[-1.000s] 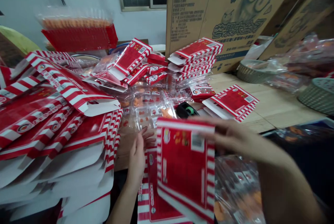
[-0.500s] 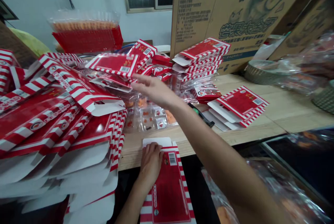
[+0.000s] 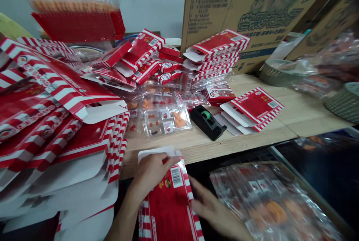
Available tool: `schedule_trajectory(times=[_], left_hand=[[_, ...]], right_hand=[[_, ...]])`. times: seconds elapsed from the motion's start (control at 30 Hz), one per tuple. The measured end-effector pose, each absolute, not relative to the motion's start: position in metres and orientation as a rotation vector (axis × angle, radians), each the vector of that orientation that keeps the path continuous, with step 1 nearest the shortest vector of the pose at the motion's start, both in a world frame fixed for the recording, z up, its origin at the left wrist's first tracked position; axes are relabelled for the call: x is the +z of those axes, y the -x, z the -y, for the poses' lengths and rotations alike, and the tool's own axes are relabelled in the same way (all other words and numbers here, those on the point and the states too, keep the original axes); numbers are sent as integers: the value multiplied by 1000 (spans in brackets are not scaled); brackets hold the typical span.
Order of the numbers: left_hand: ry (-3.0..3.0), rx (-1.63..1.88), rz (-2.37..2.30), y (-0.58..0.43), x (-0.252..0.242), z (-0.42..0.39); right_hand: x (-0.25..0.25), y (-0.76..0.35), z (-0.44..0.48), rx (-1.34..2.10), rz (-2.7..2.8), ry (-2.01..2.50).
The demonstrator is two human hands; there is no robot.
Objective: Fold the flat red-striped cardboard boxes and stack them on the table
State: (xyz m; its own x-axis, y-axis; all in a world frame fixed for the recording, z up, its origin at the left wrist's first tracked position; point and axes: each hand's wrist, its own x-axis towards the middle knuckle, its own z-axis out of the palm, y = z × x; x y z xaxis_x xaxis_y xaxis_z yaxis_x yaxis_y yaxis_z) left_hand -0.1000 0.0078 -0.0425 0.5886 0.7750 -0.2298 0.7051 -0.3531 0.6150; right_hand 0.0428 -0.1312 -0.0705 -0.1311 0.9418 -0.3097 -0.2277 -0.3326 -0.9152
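Observation:
A red carton with red-and-white striped edges lies in front of me, its white flap end toward the table. My left hand is closed over the upper part of this carton, thumb across its face near the barcode. At the carton's right edge is my right hand, slightly blurred, with fingers stretched out and apart; whether they touch the carton I cannot tell. Beyond the carton, clear plastic packs with orange pieces rest on the table, beside a black tape dispenser with green tape.
Many flat red cartons are heaped at left. Further cartons are stacked at the back and lie at right. A large cardboard box stands behind. Green baskets are at far right; a box of plastic packs is lower right.
My right hand has drawn back from the carton pile to the right edge of the carton before me. The carton it was by now rests on the pile. The view has tilted down.

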Motion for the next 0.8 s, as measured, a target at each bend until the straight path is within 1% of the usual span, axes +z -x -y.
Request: schedule_trajectory(times=[0.03, 0.1, 0.27, 0.33, 0.47, 0.6, 0.7, 0.8], left_hand=[[-2117, 125, -1162, 99, -39, -8], [-2095, 124, -1150, 95, -33, -8], [-2023, 52, -1035, 91, -13, -4], [-2044, 24, -989, 88, -4, 1], [-2213, 43, -1060, 78, 10, 10], [-2216, -48, -1118, 76, 12, 11], [-2143, -82, -1077, 79, 10, 9], [-2089, -95, -1034, 82, 5, 6]], right_hand=[[-72, -35, 140, 1733, 853, 1096], [-76, -22, 149, 1787, 747, 1065], [-81, -10, 150, 1541, 468, 1456], [-72, -8, 145, 1566, 532, 1401], [-47, -4, 131, 1689, 665, 1114], [-44, 1, 128, 1696, 591, 937], [-52, 3, 130, 1697, 517, 925], [-53, 1, 129, 1685, 584, 1023]])
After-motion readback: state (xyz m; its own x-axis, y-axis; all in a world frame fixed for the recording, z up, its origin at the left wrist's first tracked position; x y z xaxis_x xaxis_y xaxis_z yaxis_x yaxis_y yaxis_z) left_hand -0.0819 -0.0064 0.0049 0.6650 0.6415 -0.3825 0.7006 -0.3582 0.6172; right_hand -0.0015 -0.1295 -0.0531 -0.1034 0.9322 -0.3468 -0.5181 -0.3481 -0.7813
